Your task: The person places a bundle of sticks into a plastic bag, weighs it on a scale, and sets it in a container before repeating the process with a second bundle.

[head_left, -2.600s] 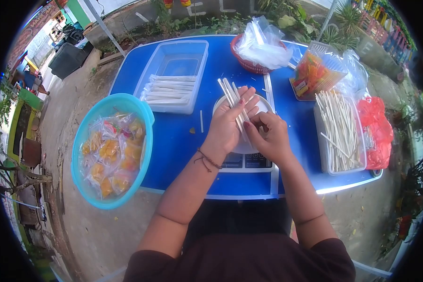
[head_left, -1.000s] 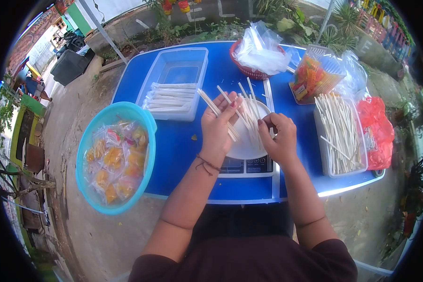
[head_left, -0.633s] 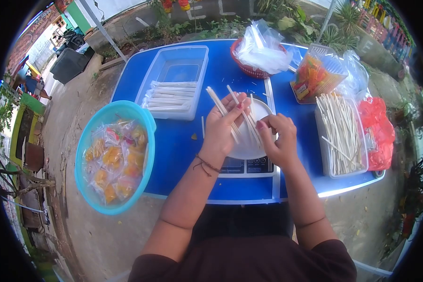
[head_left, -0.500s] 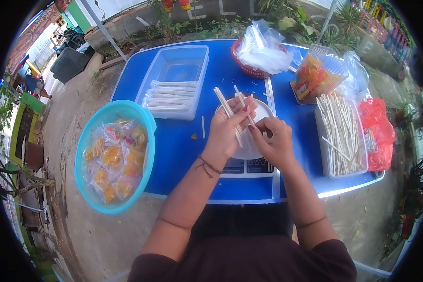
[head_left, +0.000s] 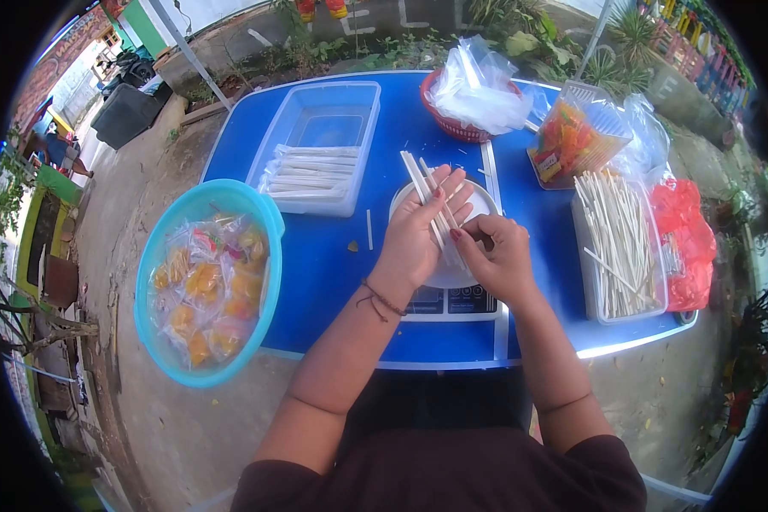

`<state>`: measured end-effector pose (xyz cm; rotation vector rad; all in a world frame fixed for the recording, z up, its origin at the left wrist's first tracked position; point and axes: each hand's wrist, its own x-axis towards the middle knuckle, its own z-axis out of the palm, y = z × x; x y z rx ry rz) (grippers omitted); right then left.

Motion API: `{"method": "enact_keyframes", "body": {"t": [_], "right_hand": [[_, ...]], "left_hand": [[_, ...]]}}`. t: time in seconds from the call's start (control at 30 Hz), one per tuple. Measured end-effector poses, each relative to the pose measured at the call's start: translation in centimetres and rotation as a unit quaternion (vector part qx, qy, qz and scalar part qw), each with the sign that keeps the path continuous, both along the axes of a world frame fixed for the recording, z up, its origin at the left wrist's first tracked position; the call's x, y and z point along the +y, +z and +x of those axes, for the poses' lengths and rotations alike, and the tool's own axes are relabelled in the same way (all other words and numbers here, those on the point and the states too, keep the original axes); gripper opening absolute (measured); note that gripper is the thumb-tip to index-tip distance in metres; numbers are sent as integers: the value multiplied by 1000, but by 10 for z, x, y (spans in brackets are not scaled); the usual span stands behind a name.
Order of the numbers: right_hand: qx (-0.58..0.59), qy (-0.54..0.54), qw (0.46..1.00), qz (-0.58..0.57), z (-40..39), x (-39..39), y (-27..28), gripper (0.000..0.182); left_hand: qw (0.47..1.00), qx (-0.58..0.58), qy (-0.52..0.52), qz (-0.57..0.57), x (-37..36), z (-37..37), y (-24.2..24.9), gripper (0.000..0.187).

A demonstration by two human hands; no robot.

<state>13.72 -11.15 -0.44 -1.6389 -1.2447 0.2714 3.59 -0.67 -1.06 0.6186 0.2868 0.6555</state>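
Several thin pale sticks (head_left: 418, 177) lie across the palm of my left hand (head_left: 416, 228), held under its thumb with the other fingers stretched out. My right hand (head_left: 501, 258) touches the lower end of the sticks, thumb and index finger pinched there; whether it grips a stick or the clear plastic beside them is too small to tell. Both hands are above a white round plate on a kitchen scale (head_left: 452, 302). At the right, a clear box (head_left: 620, 247) is full of similar loose sticks. Wrapped white bundles (head_left: 311, 175) lie in a clear tray (head_left: 333, 91) at the left.
A turquoise basin (head_left: 148, 320) holds bagged orange food. At the back of the blue table (head_left: 316, 282) are a red basket (head_left: 463, 131) of plastic bags and a tilted clear container (head_left: 576, 141) with orange packets. A red plastic bag (head_left: 687, 243) lies at the right edge.
The sticks in my left hand have shifted slightly right and lie closer together. My left fingers have spread out more. My right hand has barely moved.
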Motion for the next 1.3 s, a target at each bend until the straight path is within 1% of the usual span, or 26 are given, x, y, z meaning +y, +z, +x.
{"method": "enact_keyframes", "body": {"t": [0.17, 0.23, 0.27, 0.33, 0.47, 0.53, 0.73, 0.87, 0.93, 0.97, 1.03, 1.17, 1.27, 1.3], "right_hand": [[-36, -3, 999, 1, -3, -1, 3, 16], [-16, -4, 1000, -9, -3, -1, 5, 16], [-6, -4, 1000, -14, -4, -1, 6, 17], [-35, -12, 999, 0, 0, -1, 0, 18], [-60, -32, 997, 32, 2, -1, 1, 18], [-32, -35, 999, 23, 3, 0, 0, 17], [-7, -37, 999, 19, 3, 1, 0, 15], [5, -44, 999, 23, 3, 1, 0, 15], [-24, -53, 998, 30, 5, 1, -3, 15], [-38, -57, 997, 33, 6, 2, -3, 14], [-31, -60, 997, 31, 6, 1, -1, 14], [-13, -77, 997, 24, 7, 1, -2, 13], [-68, -91, 993, 20, 7, -1, 0, 12], [-126, -110, 986, 27, 6, 0, 1, 11]], "left_hand": [[1000, 17, 7, 10, -3, 1, 5, 42], [1000, 16, 2, -2, -2, 0, 4, 41], [1000, -7, -18, -25, 0, -1, 2, 41], [994, -51, -57, -73, 4, -4, -2, 40], [1000, 8, -22, -10, -2, -1, 2, 38], [1000, 18, -16, 8, -2, -1, 2, 38], [1000, -1, -14, 18, 1, 0, -1, 40], [999, 16, -12, 30, -1, 0, 3, 39], [999, 22, -12, 29, -2, -1, 5, 39], [999, 24, -8, 31, -2, -1, 5, 38], [999, 28, 0, 35, 0, -2, 5, 38], [997, 30, 70, -16, 6, -3, 2, 36], [993, 11, 111, -44, 12, -6, 6, 36], [993, 6, 110, -44, 14, -6, 4, 36]]}}
